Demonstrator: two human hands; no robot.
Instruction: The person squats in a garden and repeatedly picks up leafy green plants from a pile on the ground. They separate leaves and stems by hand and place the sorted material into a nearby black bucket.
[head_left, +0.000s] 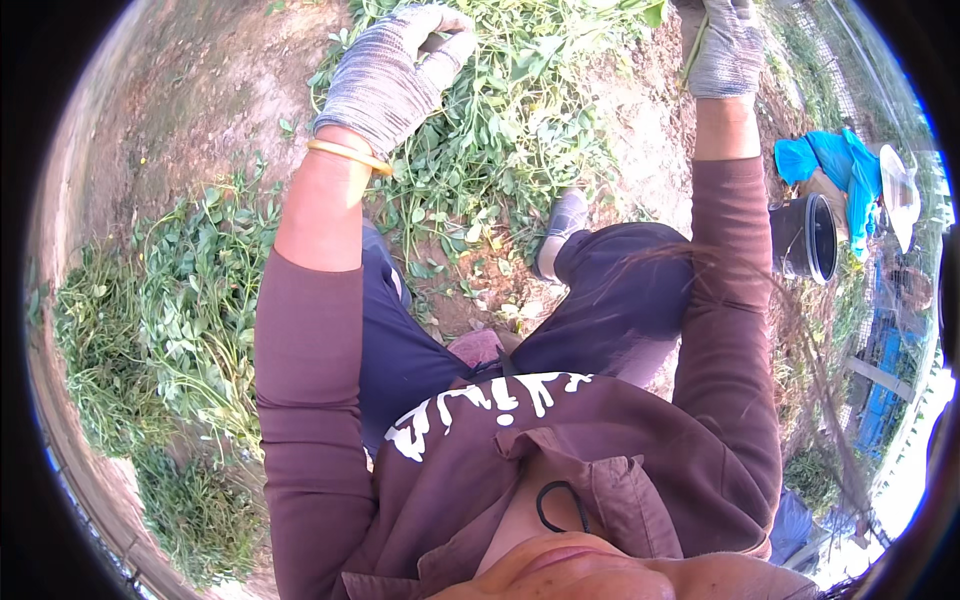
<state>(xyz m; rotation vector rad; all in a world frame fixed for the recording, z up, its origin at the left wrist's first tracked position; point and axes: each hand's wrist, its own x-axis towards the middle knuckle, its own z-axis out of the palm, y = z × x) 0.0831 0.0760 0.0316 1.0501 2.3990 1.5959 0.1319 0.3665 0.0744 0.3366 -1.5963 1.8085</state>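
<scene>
My left hand (397, 79), in a grey knit glove, hovers over or rests on a heap of cut leafy green plants (495, 142). Its thumb and fingers curl toward each other with a small gap; whether stems are pinched there cannot be told. My right hand (726, 56), gloved the same way, is at the top edge of the view, its fingertips cut off. A long green stem (696, 49) runs along its thumb side; I cannot tell whether the hand grips it. The heap lies on bare soil before my feet.
More piles of green plants (199, 315) lie at my left. A black bucket (804, 238) stands at my right, near a person (844, 169) in blue with a pale wide-brimmed hat. My shoe (566, 214) touches or nears the heap's edge. Mesh fencing (829, 71) runs along the right.
</scene>
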